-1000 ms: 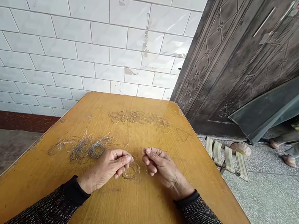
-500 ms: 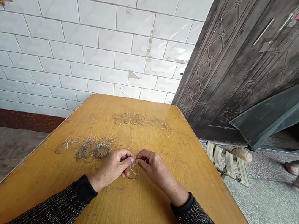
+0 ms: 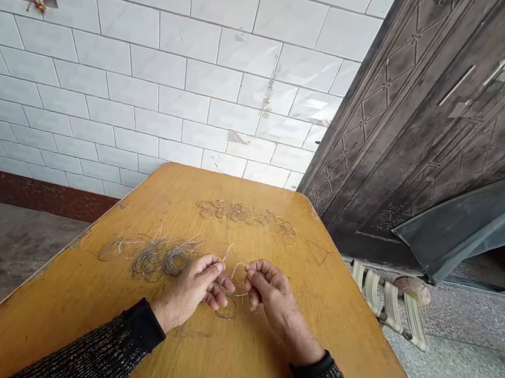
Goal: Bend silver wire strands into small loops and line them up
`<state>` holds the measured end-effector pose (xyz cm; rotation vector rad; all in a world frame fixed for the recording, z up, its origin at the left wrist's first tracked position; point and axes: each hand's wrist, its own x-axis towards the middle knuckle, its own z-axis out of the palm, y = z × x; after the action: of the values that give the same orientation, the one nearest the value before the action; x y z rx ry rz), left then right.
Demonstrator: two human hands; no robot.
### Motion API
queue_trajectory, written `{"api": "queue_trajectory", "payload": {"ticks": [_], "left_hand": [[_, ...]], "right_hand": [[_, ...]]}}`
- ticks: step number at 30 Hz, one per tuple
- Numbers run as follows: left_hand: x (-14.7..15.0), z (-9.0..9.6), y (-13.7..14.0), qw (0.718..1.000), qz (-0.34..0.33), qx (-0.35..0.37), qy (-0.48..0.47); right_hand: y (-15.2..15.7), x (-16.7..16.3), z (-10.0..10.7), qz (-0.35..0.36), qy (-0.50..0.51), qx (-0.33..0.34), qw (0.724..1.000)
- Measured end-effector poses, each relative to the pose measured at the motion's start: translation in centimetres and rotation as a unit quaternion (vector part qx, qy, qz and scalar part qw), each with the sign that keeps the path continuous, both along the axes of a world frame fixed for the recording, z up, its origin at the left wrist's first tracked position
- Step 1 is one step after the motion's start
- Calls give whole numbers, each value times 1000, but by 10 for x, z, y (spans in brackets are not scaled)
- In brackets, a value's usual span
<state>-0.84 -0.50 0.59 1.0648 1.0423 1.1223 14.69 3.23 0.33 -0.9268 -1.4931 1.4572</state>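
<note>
On the tabletop [image 3: 211, 367], tangled wire coils [image 3: 150, 256] lie at left, just beside the left hand [image 3: 201, 281]. Its grip pinches thin wire [image 3: 235, 269] between thumb and forefinger, an end poking upward. Farther back lie small wire rings [image 3: 241, 213]. Between the hands, wire bows to the right hand [image 3: 269, 286], whose grip pinches it at the fingertips. Half a second ago the fingertips met; now they are apart, the left hand's other fingers spread looser.

Left hand [image 3: 194, 284] and right hand [image 3: 274, 294] close but apart, fingers [image 3: 219, 297] seemingly pinched at the tips, forearms [image 3: 107, 346] angled inward.
</note>
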Motion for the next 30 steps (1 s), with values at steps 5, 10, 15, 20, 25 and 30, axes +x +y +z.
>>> {"api": "queue_trajectory", "payload": {"ticks": [5, 10, 15, 20, 25, 30], "left_hand": [[3, 3, -3, 998, -15, 26, 48], [4, 1, -2, 995, 0, 38, 91], [1, 0, 1, 990, 32, 62, 124], [-3, 2, 3, 994, 50, 64, 79], [-1, 5, 1, 997, 9, 17, -77], [4, 4, -4, 994, -55, 13, -93]], "right_hand": [[-2, 1, 3, 12, -72, 16, 997], [-3, 1, 3, 26, -98, 41, 994], [-3, 3, 1, 21, -87, 34, 995], [-6, 3, 4, 43, -40, -14, 998], [-8, 0, 5, 13, 63, -79, 995], [-6, -2, 3, 6, 67, -72, 995]]}}
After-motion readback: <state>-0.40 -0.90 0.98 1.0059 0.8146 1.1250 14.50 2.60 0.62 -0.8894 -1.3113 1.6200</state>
